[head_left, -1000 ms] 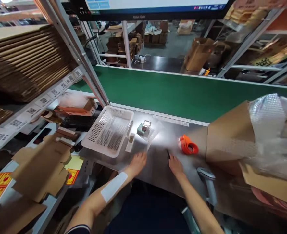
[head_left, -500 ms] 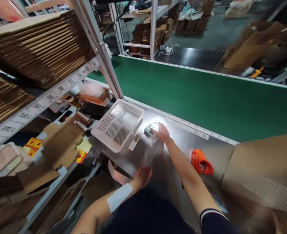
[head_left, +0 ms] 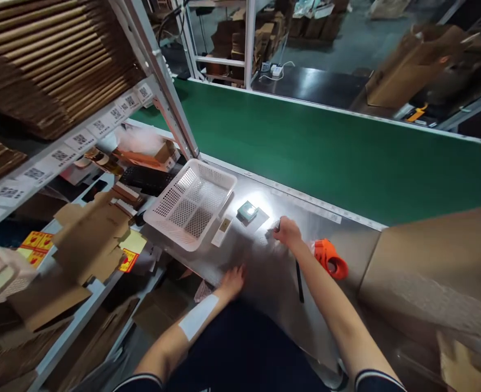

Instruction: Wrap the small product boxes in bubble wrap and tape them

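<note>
My right hand [head_left: 288, 233] is closed above the steel table [head_left: 260, 294]. A small dark edge and a blurred, see-through piece show at its fingers; I cannot make out what it is. Left of it lies a small green box [head_left: 246, 212], shiny on top, apart from the hand. A narrow white box [head_left: 221, 232] sits beside the white mesh basket [head_left: 149, 216]. Near the table's front edge, my left hand [head_left: 233, 282] rests low with fingers stretched forward and nothing visible in them. An orange tape dispenser [head_left: 326, 256] stands right of my right hand.
A green conveyor belt [head_left: 306, 158] runs behind the table. Folded cartons [head_left: 73, 54] fill the shelf at left, with a dark keyboard [head_left: 146, 181] beneath. A thin black stick [head_left: 300, 283] lies by my right forearm. A large cardboard box [head_left: 440, 261] borders the right.
My right hand has moved right, away from the green box, which stays on the table. The clear wrap stretched between my hands no longer shows there. The view has shifted slightly.
</note>
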Motion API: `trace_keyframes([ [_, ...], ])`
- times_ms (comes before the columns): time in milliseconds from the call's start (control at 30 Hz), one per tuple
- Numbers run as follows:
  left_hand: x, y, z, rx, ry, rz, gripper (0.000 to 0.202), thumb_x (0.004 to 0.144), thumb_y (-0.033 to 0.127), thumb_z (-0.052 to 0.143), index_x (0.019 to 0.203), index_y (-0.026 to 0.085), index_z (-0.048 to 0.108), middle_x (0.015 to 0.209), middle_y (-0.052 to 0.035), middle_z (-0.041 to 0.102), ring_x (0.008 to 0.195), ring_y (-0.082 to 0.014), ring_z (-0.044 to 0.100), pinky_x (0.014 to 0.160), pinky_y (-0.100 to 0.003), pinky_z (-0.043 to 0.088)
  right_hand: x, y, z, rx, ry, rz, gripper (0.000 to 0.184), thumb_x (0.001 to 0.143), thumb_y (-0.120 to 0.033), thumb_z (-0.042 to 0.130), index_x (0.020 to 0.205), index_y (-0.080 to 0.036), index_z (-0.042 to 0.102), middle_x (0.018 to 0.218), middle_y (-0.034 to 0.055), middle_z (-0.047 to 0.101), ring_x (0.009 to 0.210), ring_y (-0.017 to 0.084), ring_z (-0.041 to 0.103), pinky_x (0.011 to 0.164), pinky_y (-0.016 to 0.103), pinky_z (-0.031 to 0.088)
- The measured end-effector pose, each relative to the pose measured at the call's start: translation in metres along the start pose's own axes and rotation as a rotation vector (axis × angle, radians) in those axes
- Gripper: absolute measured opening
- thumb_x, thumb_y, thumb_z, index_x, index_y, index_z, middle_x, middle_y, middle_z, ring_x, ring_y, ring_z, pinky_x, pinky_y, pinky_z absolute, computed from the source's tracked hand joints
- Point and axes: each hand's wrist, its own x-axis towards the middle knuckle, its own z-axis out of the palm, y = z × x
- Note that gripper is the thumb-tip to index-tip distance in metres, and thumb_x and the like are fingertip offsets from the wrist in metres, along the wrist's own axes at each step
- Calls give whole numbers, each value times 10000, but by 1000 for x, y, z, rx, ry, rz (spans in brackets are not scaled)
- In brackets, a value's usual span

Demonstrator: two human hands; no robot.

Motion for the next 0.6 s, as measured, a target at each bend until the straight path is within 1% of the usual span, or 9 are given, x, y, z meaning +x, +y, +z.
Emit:
trace_keyframes([
  [33,-5,-1,1,2,-8,16,613,989,59,475,1575,229,526,1646,-129,473,1227,-294,657,915,-407,629,-3,-3,2,-48,-26,14,431,837,-286,724,1202,-73,641,1122,193,702,1085,324,641,779,330,450],
  [100,-11,-3,1,-2,-15,44,583,1008,87,477,1574,219,525,1660,-127,454,1256,-307,642,927,-417,626,-9,-7,5,-138,-64,28,375,883,-302,699,1179,-79,643,1127,189,699,1081,315,639,777,327,437],
  [167,-14,-5,0,-12,-20,61,535,1017,97,477,1532,204,576,1653,-125,466,1261,-314,639,939,-424,623,-14,-8,8,-181,-70,18,352,918,-331,691,1170,-90,642,1137,178,696,1086,304,633,802,327,434],
  [267,-13,-7,-3,-39,-14,63,528,1007,74,475,1499,206,613,1648,-124,473,1267,-319,638,966,-432,612,-19,-8,11,-192,-53,3,354,937,-369,696,1175,-114,635,1154,166,685,1105,296,616,842,326,428],
  [400,-12,-9,-6,-90,-22,74,586,980,56,496,1541,211,571,1657,-138,453,1279,-331,632,1002,-471,603,-17,-9,17,-191,-53,3,407,937,-407,715,1204,-112,630,1190,185,669,1149,305,596,894,329,426],
  [467,-13,-10,-8,-118,-29,75,596,973,56,501,1546,210,565,1649,-143,463,1279,-338,634,1000,-479,606,-12,-6,19,-132,-69,7,492,906,-442,751,1252,-116,627,1225,192,665,1187,320,592,936,339,431],
  [533,-15,-10,-10,-145,-25,68,585,985,76,497,1549,217,561,1641,-142,474,1290,-345,632,1005,-483,603,-4,2,18,39,-92,63,563,884,-482,762,1305,-139,615,1289,186,653,1247,329,575,980,348,435],
  [600,-15,-12,-13,-183,-19,58,544,996,123,530,1529,225,582,1633,-138,486,1291,-349,639,1015,-484,599,7,13,15,236,-115,144,513,925,-511,692,1290,-157,623,1287,165,658,1252,315,581,978,347,453],
])
